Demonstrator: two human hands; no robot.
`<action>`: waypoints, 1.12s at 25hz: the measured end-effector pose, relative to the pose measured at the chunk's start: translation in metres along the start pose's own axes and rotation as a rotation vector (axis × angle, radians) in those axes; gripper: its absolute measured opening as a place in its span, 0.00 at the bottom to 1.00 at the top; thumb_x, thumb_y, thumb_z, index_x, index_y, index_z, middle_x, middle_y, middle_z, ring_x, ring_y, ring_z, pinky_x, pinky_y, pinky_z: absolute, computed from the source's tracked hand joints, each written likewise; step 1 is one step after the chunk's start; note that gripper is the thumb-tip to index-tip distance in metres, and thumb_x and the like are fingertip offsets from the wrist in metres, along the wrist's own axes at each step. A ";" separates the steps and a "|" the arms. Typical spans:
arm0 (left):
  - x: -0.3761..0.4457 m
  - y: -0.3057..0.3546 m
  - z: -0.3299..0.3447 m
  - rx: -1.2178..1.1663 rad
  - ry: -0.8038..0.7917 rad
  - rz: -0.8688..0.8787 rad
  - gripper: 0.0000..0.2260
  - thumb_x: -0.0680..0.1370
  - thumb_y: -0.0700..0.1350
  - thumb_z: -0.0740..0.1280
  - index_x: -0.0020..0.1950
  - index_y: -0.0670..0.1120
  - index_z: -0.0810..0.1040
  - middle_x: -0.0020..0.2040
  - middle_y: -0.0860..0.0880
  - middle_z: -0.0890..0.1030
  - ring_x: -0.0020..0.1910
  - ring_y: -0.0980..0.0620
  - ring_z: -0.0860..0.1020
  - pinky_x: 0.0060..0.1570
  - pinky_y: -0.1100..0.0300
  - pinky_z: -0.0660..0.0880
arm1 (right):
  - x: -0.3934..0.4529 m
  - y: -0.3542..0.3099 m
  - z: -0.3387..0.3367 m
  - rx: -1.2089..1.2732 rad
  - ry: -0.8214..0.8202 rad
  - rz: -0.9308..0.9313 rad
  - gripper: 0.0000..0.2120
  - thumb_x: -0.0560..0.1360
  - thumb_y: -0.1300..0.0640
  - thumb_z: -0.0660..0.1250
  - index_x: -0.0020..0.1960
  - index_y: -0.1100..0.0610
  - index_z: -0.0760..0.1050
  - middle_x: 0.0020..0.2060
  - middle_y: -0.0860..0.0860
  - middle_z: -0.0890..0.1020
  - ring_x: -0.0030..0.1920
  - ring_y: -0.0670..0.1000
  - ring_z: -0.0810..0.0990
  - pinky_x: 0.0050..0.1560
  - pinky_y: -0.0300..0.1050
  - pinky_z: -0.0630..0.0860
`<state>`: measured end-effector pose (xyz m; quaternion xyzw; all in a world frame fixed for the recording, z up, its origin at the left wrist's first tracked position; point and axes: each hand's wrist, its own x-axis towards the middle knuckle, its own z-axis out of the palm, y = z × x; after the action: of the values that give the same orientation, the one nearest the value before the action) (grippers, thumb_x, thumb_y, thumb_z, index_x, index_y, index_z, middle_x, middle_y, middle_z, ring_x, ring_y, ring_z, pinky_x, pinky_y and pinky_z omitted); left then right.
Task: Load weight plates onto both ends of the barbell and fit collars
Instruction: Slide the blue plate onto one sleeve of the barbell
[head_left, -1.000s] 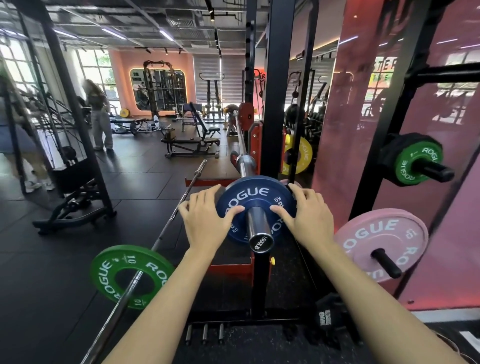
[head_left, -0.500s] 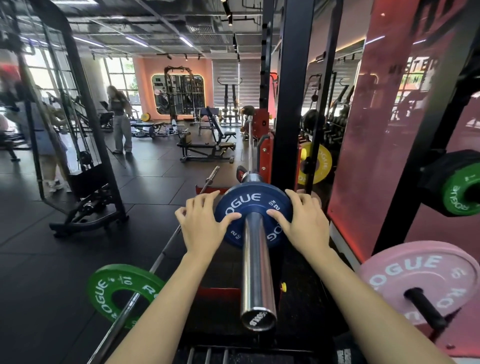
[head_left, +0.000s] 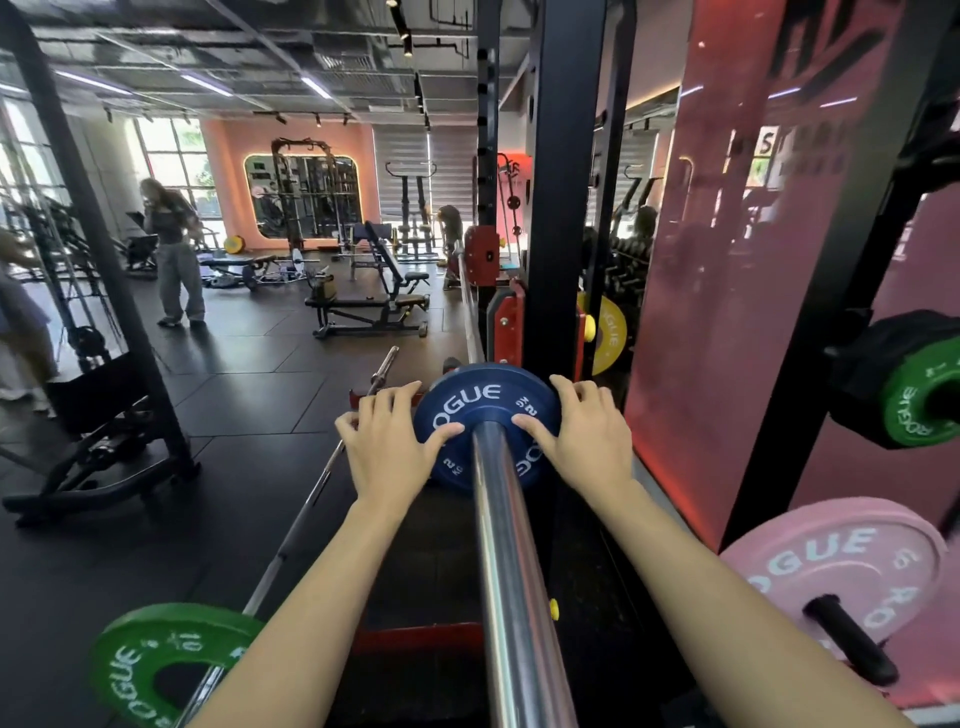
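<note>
Blue rubber fills the centre of the frame: the blue plate (head_left: 485, 415) sits threaded on the barbell sleeve (head_left: 506, 561), far along it beside the black rack upright (head_left: 563, 208); I have my left hand (head_left: 387, 447) and right hand (head_left: 584, 439) on either side of its face, fingers spread over the rim and thumbs lying across the front, a grip that I judge steadies it square for the push inward; no collar is visible on the sleeve, so that step seems pending; a pink plate (head_left: 831, 577) hangs on a storage peg at lower right, a green plate (head_left: 166, 660) rides another bar at lower left, within reach for later loading.
</note>
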<state>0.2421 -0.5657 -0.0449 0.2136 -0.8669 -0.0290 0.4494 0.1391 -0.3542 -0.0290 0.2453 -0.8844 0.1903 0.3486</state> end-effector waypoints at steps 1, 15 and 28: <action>0.007 -0.001 0.006 0.006 0.002 0.005 0.33 0.70 0.73 0.63 0.63 0.50 0.77 0.56 0.51 0.81 0.55 0.47 0.76 0.53 0.47 0.65 | 0.006 0.001 0.006 -0.011 -0.001 0.006 0.35 0.72 0.27 0.57 0.65 0.53 0.72 0.51 0.55 0.78 0.51 0.57 0.76 0.42 0.50 0.76; 0.049 -0.012 0.051 0.008 0.018 0.023 0.37 0.71 0.76 0.56 0.63 0.48 0.77 0.55 0.48 0.81 0.53 0.46 0.77 0.51 0.45 0.69 | 0.043 0.007 0.054 -0.063 -0.093 0.078 0.38 0.72 0.25 0.52 0.66 0.54 0.71 0.51 0.54 0.79 0.53 0.56 0.75 0.45 0.51 0.75; -0.015 0.004 -0.019 0.084 -0.036 -0.097 0.34 0.72 0.73 0.60 0.63 0.48 0.76 0.55 0.48 0.80 0.55 0.46 0.76 0.55 0.47 0.66 | -0.007 0.018 -0.014 0.050 -0.083 0.033 0.36 0.74 0.29 0.55 0.68 0.55 0.70 0.53 0.55 0.78 0.57 0.57 0.75 0.48 0.52 0.76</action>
<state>0.2629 -0.5538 -0.0441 0.2731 -0.8641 -0.0183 0.4223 0.1409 -0.3306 -0.0272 0.2468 -0.8971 0.2076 0.3021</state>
